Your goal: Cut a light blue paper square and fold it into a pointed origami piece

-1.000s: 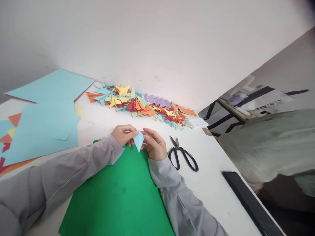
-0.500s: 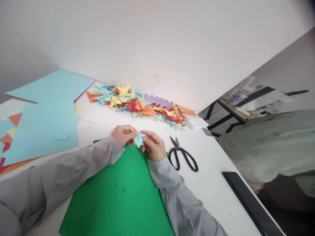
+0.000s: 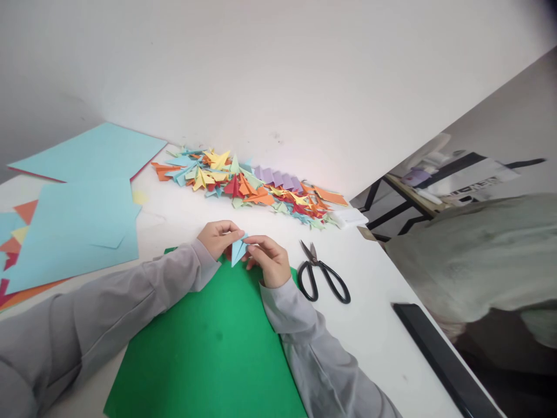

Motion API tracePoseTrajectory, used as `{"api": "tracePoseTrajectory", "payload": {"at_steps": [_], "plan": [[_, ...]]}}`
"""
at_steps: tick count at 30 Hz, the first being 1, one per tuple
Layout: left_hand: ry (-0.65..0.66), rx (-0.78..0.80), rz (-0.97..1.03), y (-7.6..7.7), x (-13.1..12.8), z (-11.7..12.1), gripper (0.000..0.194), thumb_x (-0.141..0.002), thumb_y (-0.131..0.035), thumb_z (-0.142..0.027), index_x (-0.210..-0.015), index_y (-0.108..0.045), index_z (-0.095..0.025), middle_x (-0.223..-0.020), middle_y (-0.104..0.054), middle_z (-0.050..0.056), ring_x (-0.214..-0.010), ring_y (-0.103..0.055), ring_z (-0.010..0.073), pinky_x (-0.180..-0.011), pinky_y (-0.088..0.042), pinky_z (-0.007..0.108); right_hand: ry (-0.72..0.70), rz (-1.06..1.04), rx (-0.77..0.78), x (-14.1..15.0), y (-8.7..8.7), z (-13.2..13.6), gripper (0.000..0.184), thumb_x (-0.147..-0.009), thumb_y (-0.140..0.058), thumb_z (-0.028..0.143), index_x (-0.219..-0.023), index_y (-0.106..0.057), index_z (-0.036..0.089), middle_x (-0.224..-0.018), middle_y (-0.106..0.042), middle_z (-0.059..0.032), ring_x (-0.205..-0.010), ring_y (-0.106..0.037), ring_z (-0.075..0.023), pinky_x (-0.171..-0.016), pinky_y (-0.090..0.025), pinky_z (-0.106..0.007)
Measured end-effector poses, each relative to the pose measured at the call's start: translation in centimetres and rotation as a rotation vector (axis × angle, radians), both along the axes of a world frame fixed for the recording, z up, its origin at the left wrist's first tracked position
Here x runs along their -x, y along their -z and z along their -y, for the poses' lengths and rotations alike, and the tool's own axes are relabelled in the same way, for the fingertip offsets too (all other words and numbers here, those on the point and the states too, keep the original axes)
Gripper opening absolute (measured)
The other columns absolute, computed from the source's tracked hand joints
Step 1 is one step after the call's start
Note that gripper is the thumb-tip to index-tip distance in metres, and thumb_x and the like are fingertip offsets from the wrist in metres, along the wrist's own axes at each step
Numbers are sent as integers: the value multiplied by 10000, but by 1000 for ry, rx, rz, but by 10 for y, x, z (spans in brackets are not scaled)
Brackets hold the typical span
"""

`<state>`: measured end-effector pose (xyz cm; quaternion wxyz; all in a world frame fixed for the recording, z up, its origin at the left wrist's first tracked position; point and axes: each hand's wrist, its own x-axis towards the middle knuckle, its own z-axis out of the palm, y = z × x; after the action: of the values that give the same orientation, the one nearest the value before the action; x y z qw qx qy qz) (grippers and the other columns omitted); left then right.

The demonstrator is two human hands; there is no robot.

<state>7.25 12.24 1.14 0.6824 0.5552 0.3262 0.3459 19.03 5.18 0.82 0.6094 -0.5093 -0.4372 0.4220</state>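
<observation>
A small light-blue folded paper piece (image 3: 238, 251) is held between my two hands, its narrow point aimed down toward me. My left hand (image 3: 219, 237) pinches its upper left edge between thumb and fingers. From the other side, my right hand (image 3: 270, 259) grips the right edge with thumb and index finger. Below both hands lies a green sheet (image 3: 204, 342), partly covered by my forearms. To the right of my right hand rest black-handled scissors (image 3: 321, 271), blades slightly apart and pointing away.
Along the wall lies a heap of colourful folded paper pieces (image 3: 248, 186). Light-blue sheets (image 3: 87, 232) and small coloured scraps (image 3: 12, 244) are at the left. A long black bar (image 3: 439, 354) lies by the right table edge, beside a person in light clothing (image 3: 478, 261).
The light-blue folded paper has turned in my fingers and now shows a longer, narrower point tilted down and left. My right hand has shifted slightly left.
</observation>
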Motion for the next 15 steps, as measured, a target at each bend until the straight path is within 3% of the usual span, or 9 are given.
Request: {"api": "tracePoseTrajectory", "payload": {"at_steps": [15], "plan": [[15, -4, 2, -3, 0, 1, 281, -615, -620, -390, -600, -500, -136, -375, -467, -59, -299, -431, 72, -302, -346, 189, -35, -45, -11, -3, 3, -3, 131, -636, -637, 266, -711, -584, 173, -392, -501, 69, -316, -402, -53, -312, -283, -169]]}}
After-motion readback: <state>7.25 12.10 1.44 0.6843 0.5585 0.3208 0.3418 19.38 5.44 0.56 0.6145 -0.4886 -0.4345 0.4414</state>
